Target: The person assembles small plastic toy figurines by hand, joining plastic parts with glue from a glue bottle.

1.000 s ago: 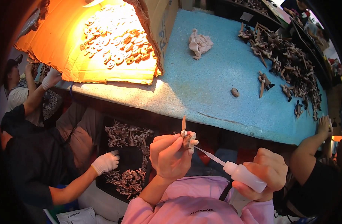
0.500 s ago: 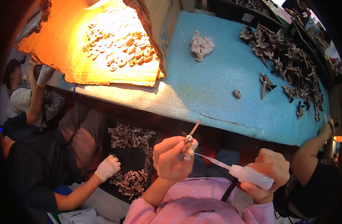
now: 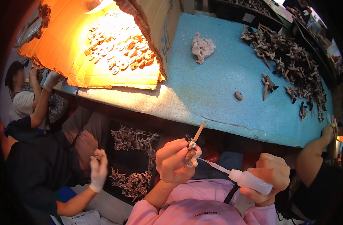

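In front of my chest, my left hand (image 3: pixel 175 160) pinches a small figurine (image 3: pixel 192 154) with a brown and white body and a light brown blade-like piece sticking up from it. My right hand (image 3: pixel 272 176) is wrapped round a translucent white squeeze bottle (image 3: pixel 254 181) lying nearly level. Its thin nozzle points left, and the tip is at the lower part of the figurine; whether it touches I cannot tell. One similar figurine (image 3: pixel 268 87) lies apart on the blue tabletop (image 3: pixel 220 86), beyond my hands.
A heap of figurines (image 3: pixel 291 67) covers the table's right side. A crumpled pale cloth (image 3: pixel 202 47) and a small brown lump (image 3: pixel 238 96) lie nearer the middle. Brightly lit round parts fill a cardboard box (image 3: pixel 115 80) at left. A co-worker's gloved hand (image 3: pixel 99 170) is beside a black tray (image 3: pixel 132 157).
My left hand has tilted the figurine slightly and shifted a little right. The bottle has barely moved. The co-worker's gloved hand has lifted away from the tray with small parts in it.
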Available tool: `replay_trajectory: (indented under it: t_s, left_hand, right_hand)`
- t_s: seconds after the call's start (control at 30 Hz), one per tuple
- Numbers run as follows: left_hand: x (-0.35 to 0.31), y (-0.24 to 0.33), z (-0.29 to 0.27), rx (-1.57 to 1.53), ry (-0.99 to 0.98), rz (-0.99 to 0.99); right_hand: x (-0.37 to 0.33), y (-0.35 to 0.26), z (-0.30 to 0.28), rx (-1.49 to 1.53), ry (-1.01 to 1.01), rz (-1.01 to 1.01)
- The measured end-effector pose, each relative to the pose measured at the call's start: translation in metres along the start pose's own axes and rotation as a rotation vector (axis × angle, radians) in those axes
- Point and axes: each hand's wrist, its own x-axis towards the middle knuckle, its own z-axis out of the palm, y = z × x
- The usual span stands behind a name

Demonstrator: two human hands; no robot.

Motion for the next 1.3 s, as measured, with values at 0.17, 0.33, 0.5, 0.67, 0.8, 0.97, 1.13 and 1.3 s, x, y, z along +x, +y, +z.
replay_trajectory:
  t_s: [0.17,0.33,0.5,0.67,0.8,0.97,1.13,1.3]
  left_hand:
    - [0.000,0.001,0.002,-0.019,-0.002,-0.020]
    - [-0.002,-0.001,-0.001,-0.003,0.001,-0.018]
    - [-0.002,0.001,-0.002,0.039,-0.007,-0.034]
    - [0.001,0.006,0.002,0.011,0.032,-0.069]
    - [-0.002,0.006,0.002,0.034,0.050,-0.058]
    - [-0.001,0.009,-0.002,0.018,0.000,-0.116]
    - [-0.001,0.011,-0.001,0.014,-0.003,-0.109]
    - [-0.001,0.010,-0.002,0.026,0.005,-0.106]
  right_hand:
    - [-0.001,0.001,-0.001,-0.001,0.007,-0.050]
    - [-0.001,0.001,0.001,0.020,0.005,-0.071]
    - [-0.002,0.000,-0.001,0.010,0.017,-0.059]
    - [0.000,-0.003,-0.009,0.054,0.002,-0.021]
    - [0.000,-0.001,-0.006,0.045,-0.017,-0.011]
    - [-0.004,0.003,0.001,-0.029,0.050,-0.046]
    - [-0.001,-0.002,-0.010,0.014,-0.029,-0.027]
    - [-0.002,0.006,0.002,-0.005,0.026,-0.097]
